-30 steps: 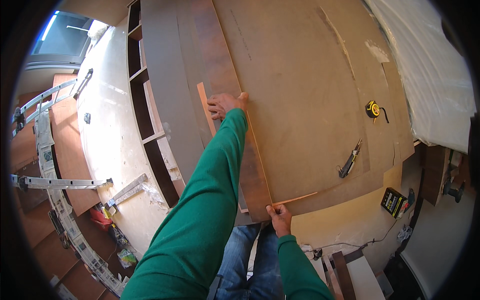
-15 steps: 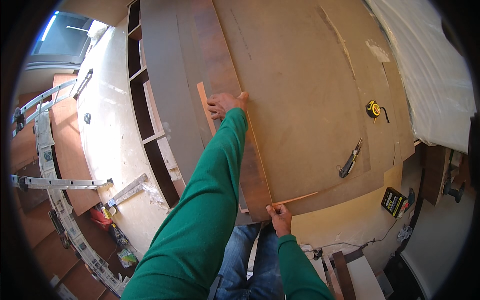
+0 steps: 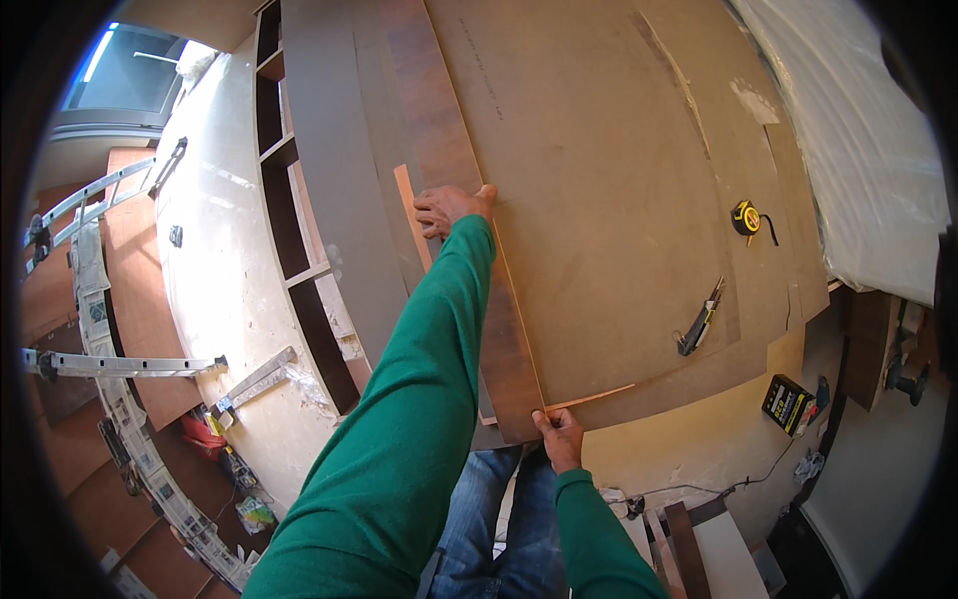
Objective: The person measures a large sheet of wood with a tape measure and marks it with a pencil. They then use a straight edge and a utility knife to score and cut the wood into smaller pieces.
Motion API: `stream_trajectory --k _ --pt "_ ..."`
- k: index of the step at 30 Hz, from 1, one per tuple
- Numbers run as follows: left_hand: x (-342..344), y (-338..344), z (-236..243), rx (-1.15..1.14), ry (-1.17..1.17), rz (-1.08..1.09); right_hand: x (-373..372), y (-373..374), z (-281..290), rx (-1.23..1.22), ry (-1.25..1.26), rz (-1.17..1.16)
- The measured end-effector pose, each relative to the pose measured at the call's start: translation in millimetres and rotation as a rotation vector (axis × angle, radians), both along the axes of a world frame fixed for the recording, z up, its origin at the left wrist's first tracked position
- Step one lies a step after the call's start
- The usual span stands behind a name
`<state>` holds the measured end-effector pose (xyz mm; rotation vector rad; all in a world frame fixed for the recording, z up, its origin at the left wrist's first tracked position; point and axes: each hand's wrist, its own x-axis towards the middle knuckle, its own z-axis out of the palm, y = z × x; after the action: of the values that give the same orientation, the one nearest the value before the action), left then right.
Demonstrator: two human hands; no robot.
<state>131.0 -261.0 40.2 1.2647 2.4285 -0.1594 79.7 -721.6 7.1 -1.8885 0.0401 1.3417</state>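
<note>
A long dark brown wood-look strip (image 3: 439,120) lies lengthwise on the brown work board (image 3: 609,180). My left hand (image 3: 454,208) grips it across its width, thumb at the right edge and bent fingers over the left, beside a thin orange sliver (image 3: 408,205). My right hand (image 3: 559,436) pinches the strip's near end at its right corner, where another thin sliver (image 3: 599,397) lies on the board. Farther right are a dark cutting tool (image 3: 699,324) and a yellow-black tape measure (image 3: 743,218).
An open compartmented frame (image 3: 284,210) runs along the board's left side. Aluminium ladders (image 3: 120,364) and wood panels (image 3: 135,250) lie left. Plastic sheeting (image 3: 838,150) borders the board's right. A black box (image 3: 785,405) and a cable (image 3: 699,488) sit on the lower right surface.
</note>
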Motion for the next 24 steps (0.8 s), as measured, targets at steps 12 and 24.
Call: stream_trajectory --k 12,24 --pt "-4.3 1.5 1.0 -0.009 0.007 -0.018 -2.9 -0.8 -3.0 0.004 0.014 -0.005" --pt "-11.1 -4.3 -19.1 0.083 0.092 -0.16 0.8 1.5 1.5 -0.003 -0.035 0.054"
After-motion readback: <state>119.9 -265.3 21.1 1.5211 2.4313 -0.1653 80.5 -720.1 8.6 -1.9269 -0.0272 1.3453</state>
